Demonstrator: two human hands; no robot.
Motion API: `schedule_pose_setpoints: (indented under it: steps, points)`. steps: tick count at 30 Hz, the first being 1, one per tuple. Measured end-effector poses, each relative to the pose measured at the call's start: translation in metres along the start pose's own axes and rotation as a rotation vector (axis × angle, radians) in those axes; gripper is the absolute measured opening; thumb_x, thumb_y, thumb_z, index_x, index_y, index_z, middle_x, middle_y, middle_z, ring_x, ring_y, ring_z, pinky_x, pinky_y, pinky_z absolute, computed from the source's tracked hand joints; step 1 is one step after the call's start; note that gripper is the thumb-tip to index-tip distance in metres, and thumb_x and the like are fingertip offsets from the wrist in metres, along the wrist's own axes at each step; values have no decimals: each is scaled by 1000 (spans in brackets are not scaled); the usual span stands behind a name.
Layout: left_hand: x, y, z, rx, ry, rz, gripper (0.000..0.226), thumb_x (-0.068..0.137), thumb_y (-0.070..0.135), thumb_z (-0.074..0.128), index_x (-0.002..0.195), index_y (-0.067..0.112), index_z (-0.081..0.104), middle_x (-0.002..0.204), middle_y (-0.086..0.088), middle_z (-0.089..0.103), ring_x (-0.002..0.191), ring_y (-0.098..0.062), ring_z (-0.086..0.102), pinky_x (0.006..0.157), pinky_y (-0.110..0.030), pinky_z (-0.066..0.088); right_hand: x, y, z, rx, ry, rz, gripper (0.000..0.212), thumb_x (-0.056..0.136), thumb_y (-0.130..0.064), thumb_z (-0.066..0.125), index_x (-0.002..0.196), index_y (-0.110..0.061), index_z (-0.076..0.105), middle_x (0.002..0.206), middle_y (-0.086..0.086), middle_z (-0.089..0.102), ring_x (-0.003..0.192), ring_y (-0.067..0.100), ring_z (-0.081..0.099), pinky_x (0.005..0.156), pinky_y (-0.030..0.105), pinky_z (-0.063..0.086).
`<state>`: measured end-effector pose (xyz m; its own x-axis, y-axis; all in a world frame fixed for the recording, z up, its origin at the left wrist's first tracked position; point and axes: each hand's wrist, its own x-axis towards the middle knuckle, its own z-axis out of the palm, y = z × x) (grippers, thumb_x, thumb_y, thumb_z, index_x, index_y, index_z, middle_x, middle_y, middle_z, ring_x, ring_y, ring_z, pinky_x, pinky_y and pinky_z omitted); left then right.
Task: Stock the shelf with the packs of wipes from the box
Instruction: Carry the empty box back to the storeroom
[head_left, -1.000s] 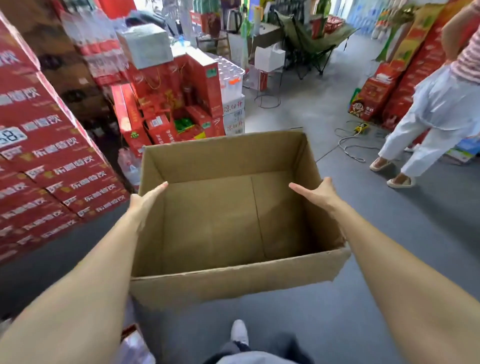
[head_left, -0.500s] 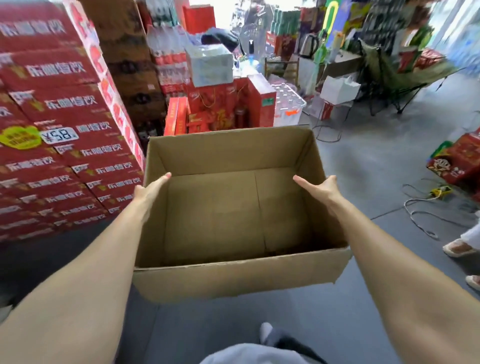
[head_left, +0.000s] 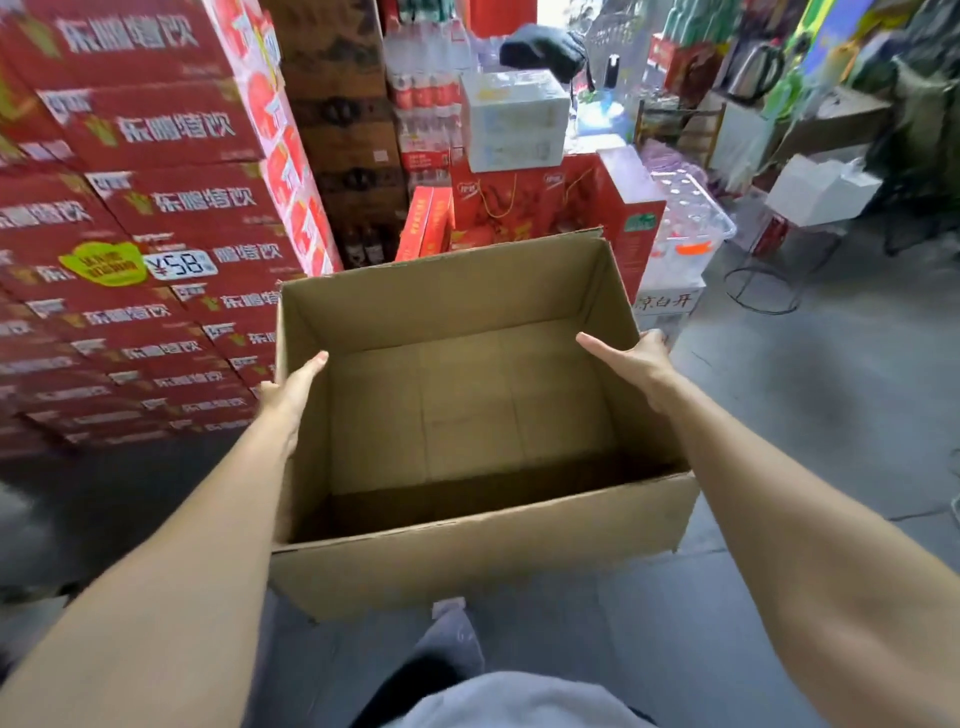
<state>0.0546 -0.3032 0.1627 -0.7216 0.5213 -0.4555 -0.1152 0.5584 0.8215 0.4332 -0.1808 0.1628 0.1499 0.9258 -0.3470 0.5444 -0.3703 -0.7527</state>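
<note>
I carry an open brown cardboard box (head_left: 483, 561) above the floor in front of me. Its inside shows only bare cardboard; no packs of wipes are visible. My left hand (head_left: 291, 395) grips the box's left wall, with the thumb lying inside over the rim and the fingers hidden outside. On the right wall, my right hand (head_left: 636, 364) holds the same way, thumb inside and fingers out of sight. No shelf is in view.
A tall stack of red drink cartons (head_left: 130, 234) with a ¥58 price tag stands close on the left. Red gift boxes (head_left: 545, 208), bottled water packs (head_left: 680, 234) and a white carton (head_left: 514, 122) are piled just beyond the box. Grey floor (head_left: 831, 389) stretches to the right.
I have turned left with the box. The red carton stack came closer and more central, and the person in white on the right has left the view. My grip is unchanged.
</note>
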Motion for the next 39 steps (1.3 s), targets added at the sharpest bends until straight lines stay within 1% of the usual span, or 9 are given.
schedule_pose_setpoints:
  steps: [5,10,17,21,26,30,32,35,39]
  points:
    - [67,51,23,28,-14,4,100,83,57,65,154,10,13,160,-11,20,145,-33,22,117,-47,20,65,-42,34,-37,30,41,125,54,-80,68,146,-12,16,147,12,31,137,32,32,111,50,35]
    - [123,107,49,59,-41,49,101,82,58,64,154,11,12,160,-11,19,146,-32,20,117,-46,18,118,-76,47,1,56,54,124,63,-73,69,151,-12,6,154,11,22,142,31,24,114,51,30]
    - [190,143,96,41,-49,-38,102,83,59,63,155,12,9,161,-11,16,146,-33,18,117,-48,17,208,-118,66,2,15,73,125,58,-76,70,150,-11,16,151,11,30,139,32,30,112,49,32]
    - [227,163,135,29,-3,-81,99,85,57,63,154,10,11,160,-13,17,146,-34,19,116,-47,18,280,-144,77,-53,-47,82,127,62,-76,68,150,-7,9,152,13,27,140,33,29,113,49,31]
    - [272,201,186,12,61,-95,95,87,53,62,154,9,13,160,-14,18,146,-34,20,116,-46,18,374,-189,79,-64,-74,71,134,53,-77,72,148,-6,11,149,15,32,137,33,34,111,51,32]
    - [304,215,215,-21,109,-133,92,87,55,60,154,11,16,160,-12,17,146,-33,20,116,-45,18,429,-216,84,-104,-91,30,121,58,-75,71,143,-6,21,143,13,39,132,32,40,109,49,35]
    - [317,214,227,-70,110,-175,88,89,53,60,153,9,18,159,-11,21,144,-33,24,115,-43,22,449,-222,89,-123,-106,37,116,60,-73,71,141,-6,23,141,13,40,130,32,41,109,48,36]
    - [330,216,243,-207,122,-217,93,83,56,64,152,9,23,156,-12,28,141,-32,32,113,-45,29,474,-221,95,-133,-126,62,111,61,-73,71,138,-6,27,139,13,42,128,32,42,108,48,36]
    - [348,236,270,-431,135,-304,76,95,52,50,152,10,22,159,-6,21,146,-28,22,113,-45,25,501,-214,97,-126,-134,123,114,60,-74,71,139,-5,26,140,14,42,129,33,42,108,48,37]
